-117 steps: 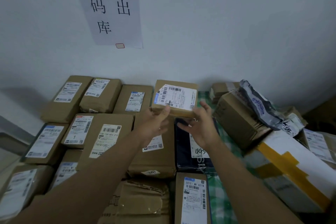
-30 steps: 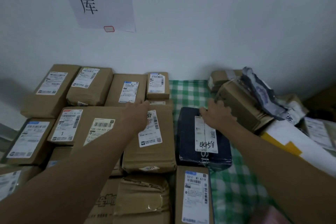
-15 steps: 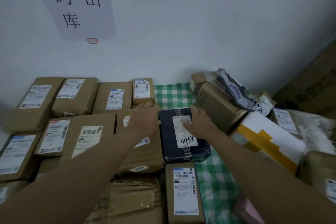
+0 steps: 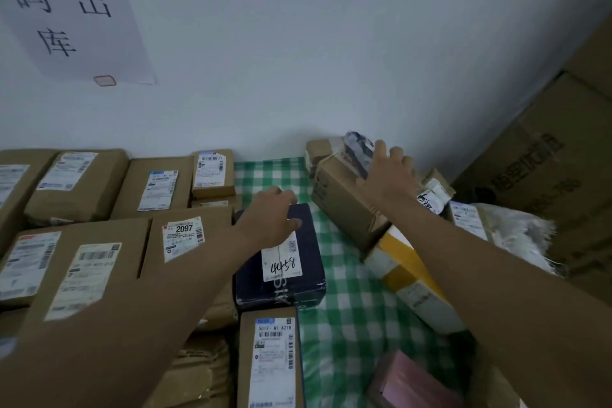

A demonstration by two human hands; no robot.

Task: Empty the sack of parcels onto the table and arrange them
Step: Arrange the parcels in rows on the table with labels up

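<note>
Ahead of you a plain pale wall [image 4: 331,43] fills the upper frame. A white paper sign [image 4: 66,10] with black characters hangs upper left. Light is dim and even.

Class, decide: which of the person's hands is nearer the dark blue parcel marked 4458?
Left. The left hand rests on the dark blue parcel; the right hand is apart, over the tilted brown box.

Head view — forward, down, close

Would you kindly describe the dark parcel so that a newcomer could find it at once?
Start at the green checked tablecloth. At its left edge, against the brown boxes, lies the navy parcel, under the left hand. It alone is dark, its white label handwritten 4458.
</note>
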